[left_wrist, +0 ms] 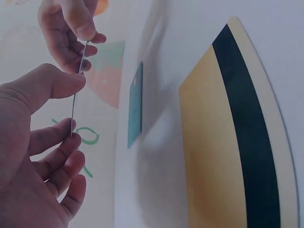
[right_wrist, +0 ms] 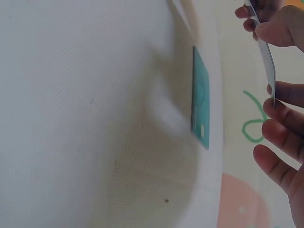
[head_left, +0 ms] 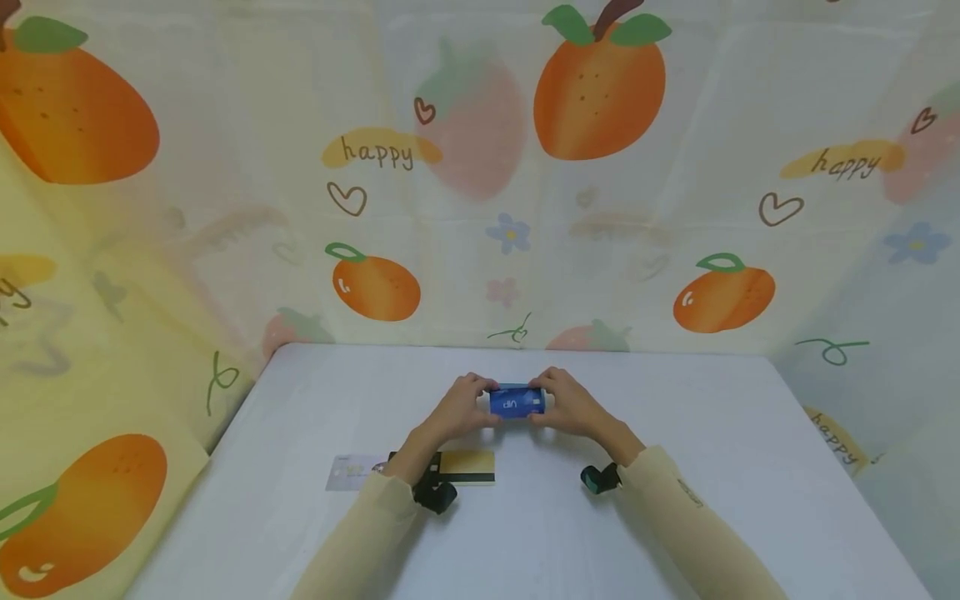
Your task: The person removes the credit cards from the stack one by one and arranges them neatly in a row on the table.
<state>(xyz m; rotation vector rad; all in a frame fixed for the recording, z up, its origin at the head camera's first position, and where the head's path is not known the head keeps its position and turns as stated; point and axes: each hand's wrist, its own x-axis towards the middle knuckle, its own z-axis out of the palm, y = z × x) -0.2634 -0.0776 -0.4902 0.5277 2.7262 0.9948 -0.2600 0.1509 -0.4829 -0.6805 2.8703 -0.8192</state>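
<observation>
A blue card [head_left: 516,403] with upside-down "VIP" lettering is held up between both hands above the white table. My left hand [head_left: 459,408] pinches its left end between thumb and fingers, and my right hand [head_left: 572,406] pinches the other end the same way. Both wrist views show this card nearly edge-on, as a thin strip in the right wrist view. Beyond and below it, a teal card [right_wrist: 201,97] lies on the table, mostly hidden behind the blue one in the head view.
On the table [head_left: 675,517] by my left wrist lie a gold card [head_left: 468,463] with a black stripe and a pale card [head_left: 348,473], both partly covered by the wrist and its camera. A fruit-printed cloth [head_left: 480,275] hangs behind the far edge.
</observation>
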